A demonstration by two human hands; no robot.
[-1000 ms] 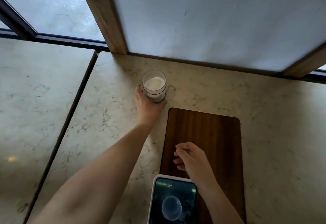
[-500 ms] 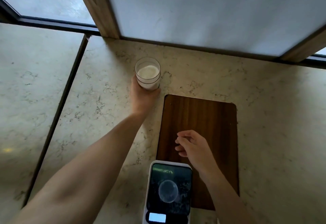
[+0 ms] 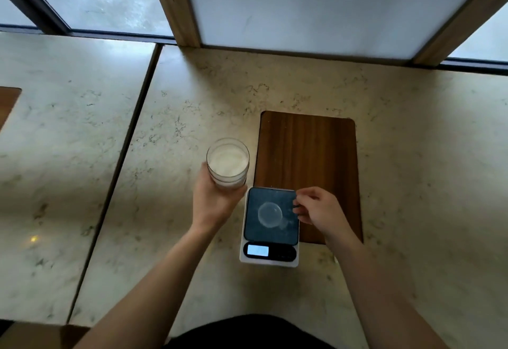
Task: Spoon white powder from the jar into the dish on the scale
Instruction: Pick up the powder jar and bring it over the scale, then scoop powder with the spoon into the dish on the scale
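Head view | my left hand (image 3: pixel 213 205) wraps the powder jar (image 3: pixel 227 163) at ten o'clock of the scale (image 3: pixel 270 227) | right fingers (image 3: pixel 302 201) pinched, spoon unclear | risk: jar tips, clear dish (image 3: pixel 270 214) gets nudged

A clear glass jar (image 3: pixel 228 164), open and nearly full of white powder (image 3: pixel 227 162), stands upright just left of the scale (image 3: pixel 270 226). A small clear round dish (image 3: pixel 270 214) sits centred on the scale's dark platform, and its lit display faces the near edge.
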